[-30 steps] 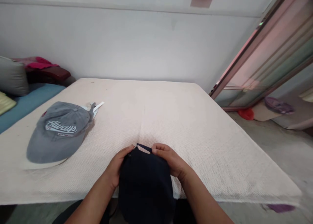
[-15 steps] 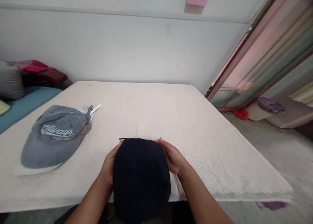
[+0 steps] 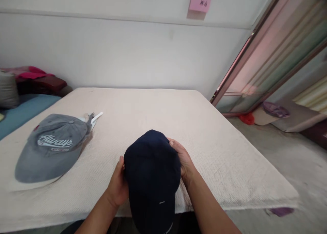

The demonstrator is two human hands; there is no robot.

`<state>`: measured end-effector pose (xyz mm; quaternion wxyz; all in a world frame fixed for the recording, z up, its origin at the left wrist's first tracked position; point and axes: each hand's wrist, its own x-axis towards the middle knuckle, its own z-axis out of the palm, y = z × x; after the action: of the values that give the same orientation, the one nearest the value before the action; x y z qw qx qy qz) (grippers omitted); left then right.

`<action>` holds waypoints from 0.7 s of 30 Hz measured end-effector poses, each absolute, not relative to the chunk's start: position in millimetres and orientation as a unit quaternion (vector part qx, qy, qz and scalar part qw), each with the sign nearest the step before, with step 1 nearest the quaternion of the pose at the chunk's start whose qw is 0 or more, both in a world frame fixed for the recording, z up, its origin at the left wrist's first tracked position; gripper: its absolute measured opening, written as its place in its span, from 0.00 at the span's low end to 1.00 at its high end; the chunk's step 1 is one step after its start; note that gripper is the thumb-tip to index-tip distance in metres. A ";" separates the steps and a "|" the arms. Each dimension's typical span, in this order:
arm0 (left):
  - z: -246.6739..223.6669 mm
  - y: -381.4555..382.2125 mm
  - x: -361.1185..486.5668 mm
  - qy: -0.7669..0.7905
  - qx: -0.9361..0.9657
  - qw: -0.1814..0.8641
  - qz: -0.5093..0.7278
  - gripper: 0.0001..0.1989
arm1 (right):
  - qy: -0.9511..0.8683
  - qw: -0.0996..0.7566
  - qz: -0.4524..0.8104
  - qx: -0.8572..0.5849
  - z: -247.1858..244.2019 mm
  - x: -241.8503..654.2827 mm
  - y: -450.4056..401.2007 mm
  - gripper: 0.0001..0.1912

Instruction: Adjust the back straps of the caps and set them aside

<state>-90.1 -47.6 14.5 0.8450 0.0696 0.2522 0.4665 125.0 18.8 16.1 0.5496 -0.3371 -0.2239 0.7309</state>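
A dark navy baseball cap point(image 3: 153, 169) is held at the front edge of the cloth-covered table point(image 3: 217, 159), its brim pointing down toward me. My left hand point(image 3: 119, 184) grips the cap's left side, the thumb up along the crown and the other fingers hidden beneath. On the opposite side my right hand point(image 3: 182, 159) is closed on the crown, with part of its fingers out of sight behind the fabric. To the left lies a grey cap point(image 3: 55, 145) with "Always" lettering, apart from both hands. A white strip point(image 3: 97, 117) sticks out at its back.
A white wall point(image 3: 135, 57) bounds the table's far side, with a pink note point(image 3: 201, 0) on it. At the left are a blue cushioned surface point(image 3: 33, 108) and a grey pillow point(image 3: 9, 89). A glass sliding door point(image 3: 255, 67) stands at the right, a red item point(image 3: 247, 118) near its base.
The navy cap has tilted and risen slightly, so its brim and a small light mark now show. My right hand has moved up a little with it; my left hand sits slightly lower.
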 end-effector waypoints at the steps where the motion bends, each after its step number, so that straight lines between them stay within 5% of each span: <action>1: 10.6 -50.0 -90.5 0.222 0.088 0.858 0.455 0.19 | -0.223 0.554 0.729 -0.335 15.6 124.9 19.9 0.14; 6: 2.2 -39.7 -104.7 0.130 0.140 0.875 0.445 0.19 | -0.204 0.561 0.732 -0.327 16.8 122.4 21.2 0.11; 11: 4.0 -15.2 -138.4 0.083 0.136 0.808 0.567 0.22 | -0.198 0.484 0.779 -0.346 14.9 115.3 11.9 0.14; 17: 21.8 -7.3 -147.3 0.302 0.054 0.641 0.704 0.21 | -0.242 0.321 0.847 -0.347 0.2 102.2 -14.7 0.22; 21: 35.9 -9.3 -142.5 0.348 0.067 0.592 0.723 0.20 | -0.214 0.268 0.907 -0.246 -2.8 98.1 -27.0 0.20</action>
<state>-142.5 -9.3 35.9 0.5923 0.0665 0.3485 0.7234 98.1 -27.0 -2.8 0.2679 -0.2459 -0.2136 0.9067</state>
